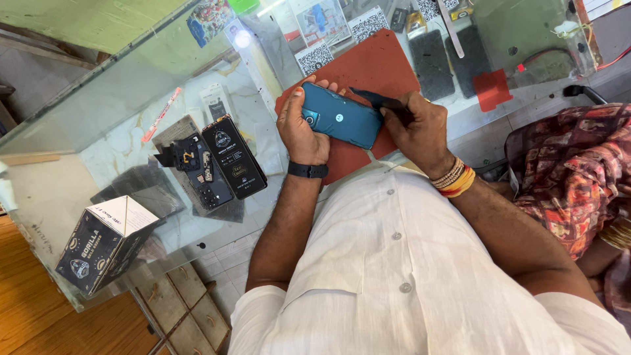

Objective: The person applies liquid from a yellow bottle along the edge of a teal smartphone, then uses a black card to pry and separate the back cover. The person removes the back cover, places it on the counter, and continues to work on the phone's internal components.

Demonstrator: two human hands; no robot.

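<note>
— What are the hands doing?
— The left hand (301, 128) wraps around one end of the blue phone (342, 118). The right hand (414, 125) pinches a dark tool (381, 100) at the other end.
— Where is the phone?
— Above the red mat (374, 66), back side up, long way running hand to hand.

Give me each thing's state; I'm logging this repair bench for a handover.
Left hand: gripping the phone's end.
Right hand: holding a dark tool against the phone's other end.
Phone: teal, back up, held above the red mat.
Tool: tip at the phone's edge.
Black pack: flat on the glass counter.
Box: shut, at the counter's edge.
</note>
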